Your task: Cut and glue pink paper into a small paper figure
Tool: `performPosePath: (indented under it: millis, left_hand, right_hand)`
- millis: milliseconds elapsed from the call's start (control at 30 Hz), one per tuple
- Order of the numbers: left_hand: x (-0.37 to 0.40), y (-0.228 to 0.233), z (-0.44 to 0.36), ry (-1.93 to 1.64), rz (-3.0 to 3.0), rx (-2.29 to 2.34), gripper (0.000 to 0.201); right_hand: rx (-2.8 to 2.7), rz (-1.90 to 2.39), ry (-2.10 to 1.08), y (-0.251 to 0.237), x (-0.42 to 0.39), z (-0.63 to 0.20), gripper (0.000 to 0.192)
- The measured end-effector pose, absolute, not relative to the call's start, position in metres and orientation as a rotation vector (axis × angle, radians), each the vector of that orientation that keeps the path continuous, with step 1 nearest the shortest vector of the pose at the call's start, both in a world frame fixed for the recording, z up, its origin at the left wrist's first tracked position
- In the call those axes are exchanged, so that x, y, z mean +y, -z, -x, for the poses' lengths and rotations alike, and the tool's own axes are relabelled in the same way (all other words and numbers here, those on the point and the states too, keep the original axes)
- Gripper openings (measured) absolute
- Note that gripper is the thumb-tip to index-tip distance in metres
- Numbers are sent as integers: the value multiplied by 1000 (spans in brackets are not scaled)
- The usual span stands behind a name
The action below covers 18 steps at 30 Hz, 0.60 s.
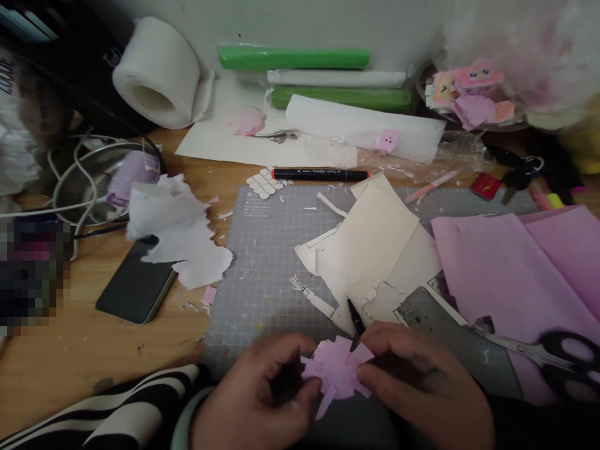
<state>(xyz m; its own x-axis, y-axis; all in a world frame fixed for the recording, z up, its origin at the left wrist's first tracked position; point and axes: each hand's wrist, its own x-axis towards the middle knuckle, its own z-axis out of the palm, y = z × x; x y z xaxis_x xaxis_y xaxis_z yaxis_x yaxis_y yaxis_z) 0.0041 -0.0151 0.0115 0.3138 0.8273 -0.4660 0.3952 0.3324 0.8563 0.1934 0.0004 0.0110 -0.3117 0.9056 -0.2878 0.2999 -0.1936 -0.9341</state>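
A wooden desk (32,378) is carrying a gray gridded cutting mat (267,262), with lilac paper sheets (497,275) lying over its right side. Cream card pieces (379,231) are overlapping on the mat's middle. Near its front edge, the left hand (255,390) and right hand (424,384) are facing each other, thumbs and fingers drawn narrow. Black-handled scissors (534,352) are lying across the lilac sheets, right of the right hand. Between the hands, a lilac paper cutout (336,370) with radiating strips is being pinched at both sides. A black marker (323,175) is lying along the mat's far edge. A dark pen (356,317) is poking out beside the right fingers; whether they are gripping it, I cannot tell.
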Motion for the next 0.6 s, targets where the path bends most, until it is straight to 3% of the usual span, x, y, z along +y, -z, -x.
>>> performPosePath:
  millis: [133, 367, 467, 600]
  left_hand:
    - [-14, -10, -1, -559, -1081, 1158, 14]
    - [-15, -7, 2, -669, -862, 1097, 34]
    - [-16, -7, 2, -632, -871, 1127, 37]
    - [-17, -9, 3, -586, -986, 1134, 41]
  right_hand:
    - [-1534, 1461, -1618, -12, 2, -199, 13]
    - [-1305, 1526, -1628, -12, 9, -199, 15]
    - [-1362, 1501, -1471, -13, 10, -199, 12]
    - [-1787, 1327, -974, -20, -1, -204, 5]
